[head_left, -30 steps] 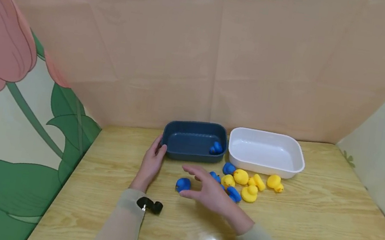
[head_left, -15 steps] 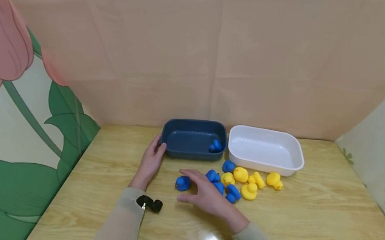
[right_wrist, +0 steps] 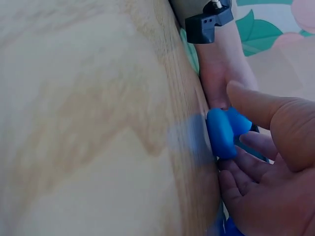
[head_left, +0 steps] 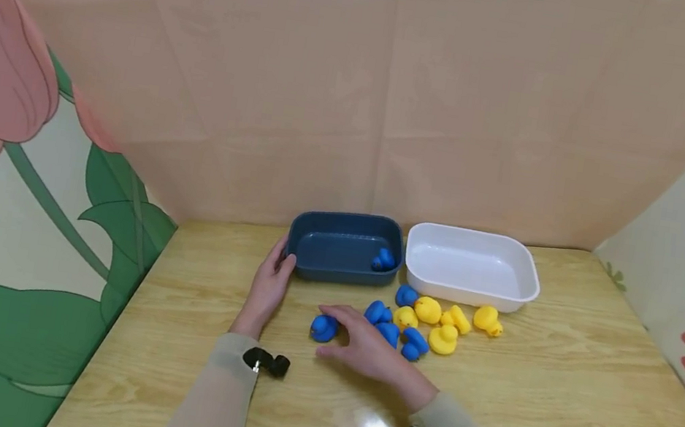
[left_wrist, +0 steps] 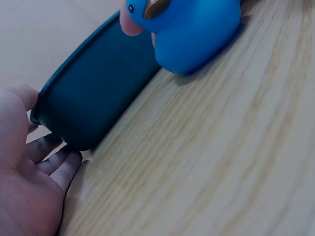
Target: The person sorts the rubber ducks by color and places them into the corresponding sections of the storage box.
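My left hand (head_left: 269, 287) holds the left end of a dark blue tray (head_left: 343, 275); in the left wrist view the thumb lies at the rim and the fingers against the tray's end wall. A blue rubber duck (head_left: 384, 260) lies in that tray's right front corner. Another blue rubber duck (head_left: 323, 329) sits upright on the wooden table, in front of the tray. My right hand (head_left: 365, 346) is spread beside this duck, thumb and fingers apart. In the right wrist view the duck (right_wrist: 221, 132) stands between them, not pinched.
A white tray (head_left: 469, 297) stands right of the dark one. Several yellow rubber ducks (head_left: 444, 340) and more blue rubber ducks (head_left: 414, 344) lie clustered in front of the trays, just right of my right hand. A peach backdrop (head_left: 360, 98) rises behind.
My right hand has lowered slightly toward the near side, its thumb now below the lone blue duck rather than level with it. The left hand keeps its place on the tray.
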Tool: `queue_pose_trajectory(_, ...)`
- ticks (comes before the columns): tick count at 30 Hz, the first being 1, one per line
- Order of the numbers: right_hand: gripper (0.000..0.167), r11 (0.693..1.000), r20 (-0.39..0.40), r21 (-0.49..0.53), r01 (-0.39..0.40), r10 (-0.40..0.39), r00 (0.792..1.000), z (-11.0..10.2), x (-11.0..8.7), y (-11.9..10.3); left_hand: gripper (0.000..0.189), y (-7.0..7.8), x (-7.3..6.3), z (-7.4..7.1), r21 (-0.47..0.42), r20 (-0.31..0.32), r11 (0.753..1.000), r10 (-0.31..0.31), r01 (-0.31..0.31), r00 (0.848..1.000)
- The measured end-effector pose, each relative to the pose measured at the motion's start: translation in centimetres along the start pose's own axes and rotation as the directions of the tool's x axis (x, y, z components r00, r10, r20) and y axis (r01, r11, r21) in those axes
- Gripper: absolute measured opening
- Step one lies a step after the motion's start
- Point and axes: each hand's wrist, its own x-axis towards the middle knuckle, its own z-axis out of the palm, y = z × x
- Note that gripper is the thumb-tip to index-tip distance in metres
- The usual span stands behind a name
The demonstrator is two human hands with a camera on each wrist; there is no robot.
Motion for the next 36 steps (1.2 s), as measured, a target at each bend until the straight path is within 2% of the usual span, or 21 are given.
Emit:
queue_pose_trajectory(14,0.055,0.999,-0.005,-0.035,0.007,-0.007,1.0,0.9,0.3,0.2,0.06,-0.3,-0.5,-0.6,-0.017,0.003,1.0,-0.014,0.014,1.0)
queue_pose_trajectory(20,0.049,0.997,-0.021,-0.072,-0.023,0.021,1.0,1.2,0.2,-0.1,0.06,-0.4,-0.4,-0.3,-0.02,0.01,1.0,-0.022,0.022,1.0)
queue_pose_trajectory(36,0.046,0.986,-0.07,-0.161,-0.043,0.032,0.997,0.9,0.4,-1.1,0.062,-0.3,0.0,-0.1,-0.054,0.015,0.999,0.011,-0.01,1.0)
